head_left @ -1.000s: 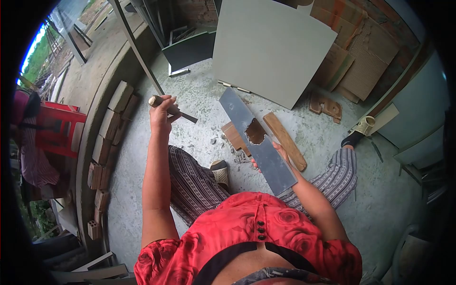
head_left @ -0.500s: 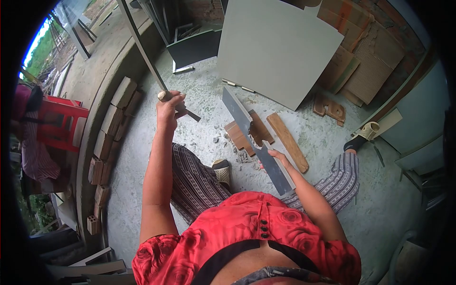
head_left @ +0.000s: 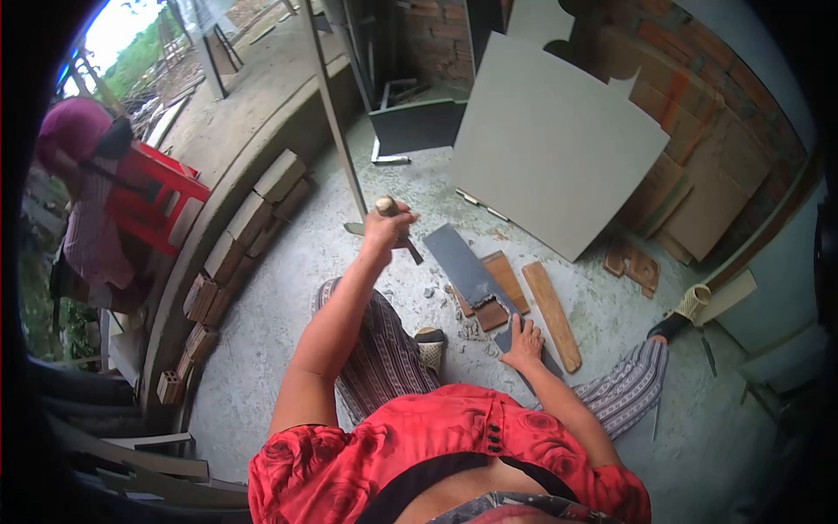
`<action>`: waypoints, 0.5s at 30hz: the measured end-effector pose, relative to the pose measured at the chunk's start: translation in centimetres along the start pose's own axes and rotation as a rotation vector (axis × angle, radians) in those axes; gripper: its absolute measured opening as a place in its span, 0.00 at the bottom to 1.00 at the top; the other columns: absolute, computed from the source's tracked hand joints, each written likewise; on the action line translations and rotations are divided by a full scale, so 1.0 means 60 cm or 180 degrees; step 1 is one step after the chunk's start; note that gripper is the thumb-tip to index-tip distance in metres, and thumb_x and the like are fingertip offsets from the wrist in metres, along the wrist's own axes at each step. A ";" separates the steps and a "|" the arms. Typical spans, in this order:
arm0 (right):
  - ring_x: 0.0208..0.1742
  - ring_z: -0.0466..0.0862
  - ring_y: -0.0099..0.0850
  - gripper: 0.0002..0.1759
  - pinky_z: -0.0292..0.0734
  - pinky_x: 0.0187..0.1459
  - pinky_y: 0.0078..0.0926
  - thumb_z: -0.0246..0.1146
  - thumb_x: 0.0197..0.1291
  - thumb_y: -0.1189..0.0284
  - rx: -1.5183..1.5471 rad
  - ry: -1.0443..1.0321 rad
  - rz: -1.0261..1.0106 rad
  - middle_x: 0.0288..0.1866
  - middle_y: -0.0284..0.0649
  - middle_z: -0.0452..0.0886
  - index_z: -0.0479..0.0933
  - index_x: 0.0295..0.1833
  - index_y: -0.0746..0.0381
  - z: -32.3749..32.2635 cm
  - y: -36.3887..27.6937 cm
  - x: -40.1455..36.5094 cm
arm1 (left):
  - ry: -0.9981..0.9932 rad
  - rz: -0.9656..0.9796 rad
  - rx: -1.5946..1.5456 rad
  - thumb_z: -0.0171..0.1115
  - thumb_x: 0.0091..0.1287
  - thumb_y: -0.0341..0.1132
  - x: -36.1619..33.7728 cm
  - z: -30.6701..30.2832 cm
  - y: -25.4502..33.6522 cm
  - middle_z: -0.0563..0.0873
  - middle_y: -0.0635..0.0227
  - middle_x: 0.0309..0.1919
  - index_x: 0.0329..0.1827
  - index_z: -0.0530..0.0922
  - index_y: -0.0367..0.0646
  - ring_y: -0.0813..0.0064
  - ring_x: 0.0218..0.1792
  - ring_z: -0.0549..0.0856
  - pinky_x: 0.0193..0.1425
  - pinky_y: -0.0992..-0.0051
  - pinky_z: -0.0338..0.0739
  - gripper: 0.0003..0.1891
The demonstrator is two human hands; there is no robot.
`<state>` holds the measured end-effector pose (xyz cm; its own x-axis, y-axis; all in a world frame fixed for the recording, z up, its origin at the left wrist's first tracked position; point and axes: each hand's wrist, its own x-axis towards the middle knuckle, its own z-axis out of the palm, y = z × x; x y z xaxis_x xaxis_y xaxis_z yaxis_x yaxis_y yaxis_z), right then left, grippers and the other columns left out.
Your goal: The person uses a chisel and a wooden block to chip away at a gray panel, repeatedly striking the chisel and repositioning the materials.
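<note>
Far to the left, another person in pink (head_left: 83, 218) bends over next to a red stool (head_left: 166, 196). A row of bricks (head_left: 249, 223) lies along the edge of the grey floor (head_left: 279, 341).

The person with the camera sits on the floor in a red top. The left hand (head_left: 387, 229) is up in the air with the arm stretched out. It is clenched tight around a tool (head_left: 408, 249) with a round wooden handle and a dark metal end. The tool is above the floor, near the far end of the grey strip but not touching it.

A foot in a sandal (head_left: 429, 349) rests on the floor below that hand.

The grey strip (head_left: 467, 266) is a long, thin piece of tile. It lies flat on some brown blocks (head_left: 506, 281). Little broken bits lie on the floor just beside it. The right hand (head_left: 526, 342) lies flat on the near end of the strip, with its fingers spread out and not gripping anything.

Just to the right is a long wooden plank (head_left: 552, 316) on the floor. Behind it, a big pale tile (head_left: 550, 148) leans on the brick wall (head_left: 698, 96). The other foot (head_left: 690, 307) is far to the right.
</note>
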<state>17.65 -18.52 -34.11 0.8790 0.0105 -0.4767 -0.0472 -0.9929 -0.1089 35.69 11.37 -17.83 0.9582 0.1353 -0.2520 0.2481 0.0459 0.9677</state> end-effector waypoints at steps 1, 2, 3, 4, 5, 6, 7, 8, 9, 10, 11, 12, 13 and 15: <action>0.61 0.64 0.50 0.64 0.63 0.57 0.50 0.75 0.33 0.51 -0.0027 -0.0019 0.0052 0.65 0.52 0.55 0.42 0.72 0.54 0.005 -0.004 0.005 | -0.0021 0.0019 -0.0061 0.68 0.50 0.28 0.000 0.011 -0.006 0.78 0.73 0.25 0.35 0.75 0.45 0.79 0.26 0.78 0.28 0.71 0.77 0.11; 0.58 0.64 0.49 0.67 0.65 0.55 0.49 0.77 0.30 0.53 -0.0034 0.0122 0.0090 0.59 0.49 0.57 0.41 0.72 0.57 0.012 -0.010 0.009 | 0.0089 0.0326 0.0090 0.68 0.49 0.26 -0.005 0.028 -0.017 0.78 0.73 0.26 0.34 0.76 0.45 0.80 0.26 0.77 0.28 0.76 0.74 0.11; 0.59 0.63 0.50 0.67 0.66 0.55 0.50 0.77 0.30 0.52 -0.0034 0.0113 0.0080 0.60 0.49 0.55 0.40 0.72 0.57 0.015 -0.012 0.012 | 0.0036 0.0107 -0.0024 0.69 0.49 0.25 -0.014 0.046 -0.020 0.79 0.74 0.25 0.33 0.76 0.45 0.82 0.26 0.77 0.28 0.78 0.72 0.11; 0.60 0.63 0.50 0.68 0.66 0.55 0.50 0.77 0.30 0.52 0.0016 0.0132 0.0078 0.63 0.50 0.54 0.40 0.72 0.57 0.019 -0.012 0.014 | -0.0102 0.0105 0.0044 0.71 0.50 0.27 -0.015 0.058 -0.036 0.79 0.74 0.24 0.32 0.76 0.45 0.83 0.25 0.76 0.26 0.79 0.71 0.11; 0.62 0.62 0.51 0.68 0.66 0.56 0.52 0.77 0.30 0.51 0.0025 0.0154 0.0075 0.65 0.51 0.53 0.40 0.72 0.57 0.020 -0.013 0.015 | -0.0202 0.0061 0.0112 0.72 0.50 0.29 -0.026 0.072 -0.044 0.79 0.76 0.23 0.32 0.76 0.45 0.84 0.23 0.75 0.25 0.80 0.70 0.11; 0.62 0.61 0.52 0.69 0.66 0.56 0.52 0.77 0.30 0.51 0.0057 0.0067 0.0079 0.66 0.52 0.52 0.39 0.72 0.57 0.022 -0.011 0.015 | -0.0161 0.0011 -0.0011 0.72 0.51 0.30 -0.041 0.093 -0.046 0.79 0.76 0.23 0.31 0.76 0.45 0.85 0.22 0.75 0.24 0.80 0.70 0.11; 0.63 0.61 0.52 0.69 0.66 0.57 0.53 0.77 0.30 0.51 0.0104 -0.0011 0.0111 0.66 0.53 0.52 0.38 0.72 0.57 0.019 -0.009 0.021 | -0.0107 -0.0188 0.0077 0.72 0.51 0.31 -0.048 0.107 -0.057 0.80 0.75 0.24 0.31 0.76 0.44 0.84 0.23 0.76 0.25 0.80 0.71 0.11; 0.63 0.61 0.52 0.69 0.66 0.57 0.53 0.77 0.30 0.51 0.0091 0.0018 0.0100 0.66 0.53 0.52 0.38 0.72 0.57 0.015 -0.006 0.026 | -0.0105 -0.0118 0.0009 0.73 0.51 0.32 -0.048 0.123 -0.088 0.80 0.74 0.26 0.32 0.76 0.43 0.84 0.25 0.77 0.28 0.80 0.72 0.12; 0.63 0.62 0.52 0.66 0.65 0.58 0.51 0.76 0.32 0.52 0.0133 -0.0070 0.0120 0.66 0.52 0.54 0.42 0.72 0.58 0.012 -0.004 0.026 | -0.0292 -0.0183 -0.0006 0.74 0.50 0.34 -0.044 0.133 -0.121 0.81 0.72 0.28 0.34 0.76 0.42 0.82 0.28 0.79 0.32 0.79 0.74 0.14; 0.63 0.62 0.52 0.63 0.65 0.59 0.49 0.75 0.33 0.52 0.0163 -0.0163 0.0119 0.65 0.52 0.56 0.45 0.71 0.58 0.006 -0.006 0.026 | -0.0278 -0.0070 0.0440 0.74 0.50 0.35 -0.059 0.144 -0.126 0.82 0.71 0.30 0.36 0.76 0.41 0.81 0.33 0.80 0.37 0.78 0.75 0.16; 0.63 0.62 0.52 0.63 0.65 0.59 0.49 0.75 0.33 0.52 0.0133 -0.0155 0.0055 0.65 0.52 0.56 0.45 0.71 0.58 -0.003 -0.003 0.033 | -0.0353 -0.0051 0.0524 0.74 0.50 0.36 -0.067 0.152 -0.139 0.82 0.70 0.32 0.37 0.76 0.39 0.79 0.36 0.80 0.41 0.77 0.75 0.17; 0.63 0.63 0.51 0.57 0.65 0.59 0.47 0.74 0.36 0.53 0.0489 -0.0162 0.0037 0.64 0.51 0.59 0.50 0.70 0.60 -0.014 0.010 0.035 | -0.0335 0.0133 0.0583 0.73 0.50 0.36 -0.077 0.161 -0.155 0.81 0.70 0.29 0.35 0.75 0.40 0.78 0.33 0.79 0.40 0.75 0.75 0.16; 0.63 0.64 0.50 0.52 0.65 0.60 0.45 0.73 0.39 0.54 0.0865 -0.0159 0.0030 0.63 0.50 0.61 0.55 0.68 0.61 -0.023 0.020 0.046 | -0.0334 0.0331 0.0659 0.72 0.49 0.36 -0.076 0.166 -0.164 0.80 0.70 0.26 0.33 0.75 0.41 0.78 0.30 0.78 0.39 0.73 0.74 0.15; 0.64 0.64 0.49 0.49 0.64 0.61 0.44 0.71 0.42 0.55 0.0975 0.0314 0.0197 0.63 0.50 0.62 0.57 0.68 0.60 -0.029 0.048 0.066 | -0.0554 0.0498 0.0790 0.72 0.49 0.36 -0.065 0.170 -0.179 0.81 0.69 0.27 0.33 0.75 0.42 0.75 0.31 0.78 0.40 0.72 0.74 0.15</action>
<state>21.81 -21.56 -34.77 0.9111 -0.0751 -0.4053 -0.2293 -0.9094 -0.3470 30.74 0.27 -27.11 0.9920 -0.0502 -0.1155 0.1028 -0.2073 0.9729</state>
